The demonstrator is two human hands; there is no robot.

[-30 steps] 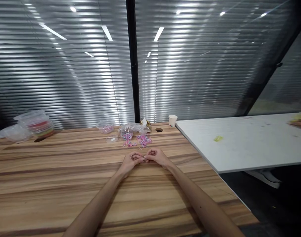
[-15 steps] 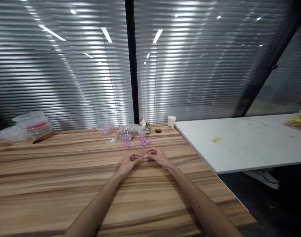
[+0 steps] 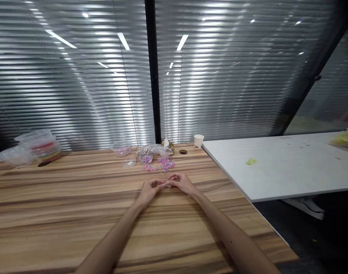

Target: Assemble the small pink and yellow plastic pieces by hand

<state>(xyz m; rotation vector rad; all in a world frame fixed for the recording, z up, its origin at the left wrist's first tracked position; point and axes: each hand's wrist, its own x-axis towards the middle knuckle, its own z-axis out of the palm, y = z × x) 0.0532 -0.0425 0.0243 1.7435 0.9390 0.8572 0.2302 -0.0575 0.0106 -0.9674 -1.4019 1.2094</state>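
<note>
Close together over the wooden table, my left hand and my right hand pinch at a tiny pale piece between their fingertips. Its kind is too small to make out. Both hands are closed, thumbs against fingers. Just beyond them a small pale loop lies on the wood. Farther back is a loose heap of small pink, lilac and blue pieces, with a clear plastic bag behind it.
A clear tub with pink pieces and a clear round lid stand left of the heap. Stacked round containers in plastic are far left. A paper cup stands near the white table, which bears a yellow scrap.
My fingertips have drawn slightly closer together around the pale piece, which shows less now. At the far right, a person's hand by the yellow pile has gone out of sight.
</note>
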